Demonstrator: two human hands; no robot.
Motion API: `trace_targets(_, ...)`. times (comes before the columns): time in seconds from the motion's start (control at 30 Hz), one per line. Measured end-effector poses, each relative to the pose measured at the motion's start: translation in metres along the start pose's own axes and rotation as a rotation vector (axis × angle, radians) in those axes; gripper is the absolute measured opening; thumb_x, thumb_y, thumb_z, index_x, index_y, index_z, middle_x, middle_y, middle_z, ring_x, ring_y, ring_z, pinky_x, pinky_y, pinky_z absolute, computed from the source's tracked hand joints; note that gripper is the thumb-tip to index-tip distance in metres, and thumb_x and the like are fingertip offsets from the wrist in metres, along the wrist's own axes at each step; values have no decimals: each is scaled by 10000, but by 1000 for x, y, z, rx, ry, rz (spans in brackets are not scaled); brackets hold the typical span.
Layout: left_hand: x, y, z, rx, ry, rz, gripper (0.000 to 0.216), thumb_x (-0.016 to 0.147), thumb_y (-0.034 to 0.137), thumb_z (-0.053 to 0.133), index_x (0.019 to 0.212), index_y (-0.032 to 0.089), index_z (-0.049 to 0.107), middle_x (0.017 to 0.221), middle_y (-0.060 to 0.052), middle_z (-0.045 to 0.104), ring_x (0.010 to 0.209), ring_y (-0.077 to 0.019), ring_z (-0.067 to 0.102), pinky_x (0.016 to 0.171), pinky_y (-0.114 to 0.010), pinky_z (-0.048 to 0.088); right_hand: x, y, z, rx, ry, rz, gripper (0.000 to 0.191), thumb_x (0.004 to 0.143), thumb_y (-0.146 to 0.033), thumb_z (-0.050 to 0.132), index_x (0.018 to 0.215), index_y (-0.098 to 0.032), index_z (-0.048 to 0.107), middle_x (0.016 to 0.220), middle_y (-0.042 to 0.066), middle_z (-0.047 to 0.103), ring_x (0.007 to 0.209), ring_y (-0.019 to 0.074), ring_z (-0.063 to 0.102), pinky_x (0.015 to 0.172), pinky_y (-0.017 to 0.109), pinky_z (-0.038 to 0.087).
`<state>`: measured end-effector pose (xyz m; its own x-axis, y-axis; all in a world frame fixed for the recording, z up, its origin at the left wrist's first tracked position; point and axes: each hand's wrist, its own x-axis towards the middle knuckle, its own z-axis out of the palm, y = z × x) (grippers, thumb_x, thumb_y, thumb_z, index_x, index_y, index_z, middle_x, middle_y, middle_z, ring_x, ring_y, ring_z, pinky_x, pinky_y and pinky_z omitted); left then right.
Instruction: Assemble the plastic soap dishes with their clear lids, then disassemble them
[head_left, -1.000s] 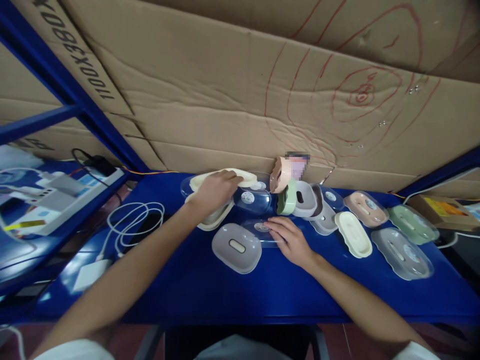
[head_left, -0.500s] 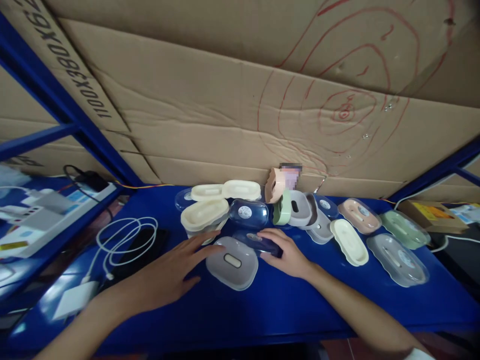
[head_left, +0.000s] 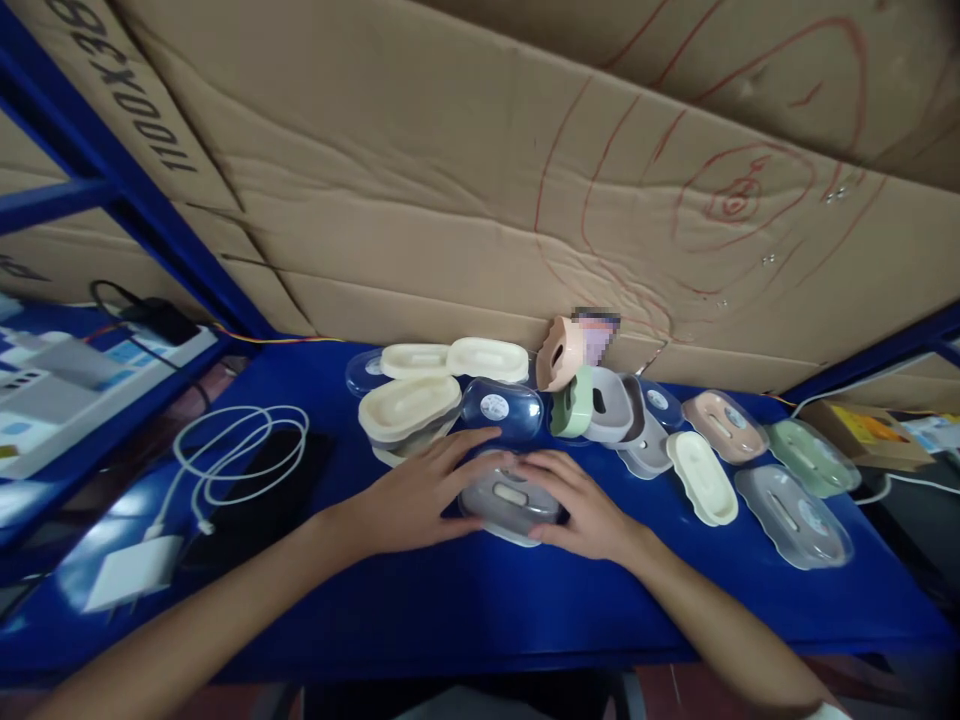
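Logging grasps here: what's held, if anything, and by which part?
Clear lid over the gray dish: left hand at its left end, right hand at its right end. Gripped or just pressed: can't tell.

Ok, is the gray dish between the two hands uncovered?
No, a clear cover lies over the gray dish, with the left hand at one end and the right hand at the other.

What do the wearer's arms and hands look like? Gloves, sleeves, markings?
Left hand and right hand are ungloved; no rings, wristbands or cables visible. Both forearms bare. A pale, whitish sleeve edge shows on the right arm; left sleeve out of frame.
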<state>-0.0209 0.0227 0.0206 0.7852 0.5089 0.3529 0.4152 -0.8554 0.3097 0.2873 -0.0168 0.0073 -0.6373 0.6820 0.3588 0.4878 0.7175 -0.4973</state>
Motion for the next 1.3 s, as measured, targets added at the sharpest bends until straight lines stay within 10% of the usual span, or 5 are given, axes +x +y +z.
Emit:
trace_targets(0.53, -8, -10, 20, -60, 5, -18, 672, 1015, 375, 706, 1621, 286, 430, 1700, -167, 395, 1527, -357, 479, 1198, -539, 514, -2, -20, 13, -420, -52, -40, 864, 954, -643, 701, 1661, -238, 412, 1639, 175, 506, 1544, 382, 452, 1239, 568, 464)
trace_targets(0.77, -6, -8, 20, -168, 16, -75, 631, 1047, 337, 652, 1633, 304, 420, 1730, -150, 356, 1549, -337, 461, 1217, -529, 499, -4, -11, 16, -307, 127, -10, 827, 977, -456, 751, 1687, -297, 357, 1629, 160, 510, 1509, 368, 504, 1205, 564, 518)
trace_targets(1.3, -10, -11, 27, -145, 47, -42, 603, 1036, 277, 664, 1599, 287, 450, 1678, -159, 428, 1518, -319, 505, 1182, -496, 538, -12, -15, 19, -302, 74, 75, 781, 1055, -337, 634, 1723, -288, 231, 1724, 139, 380, 1622, 340, 320, 1242, 565, 468)
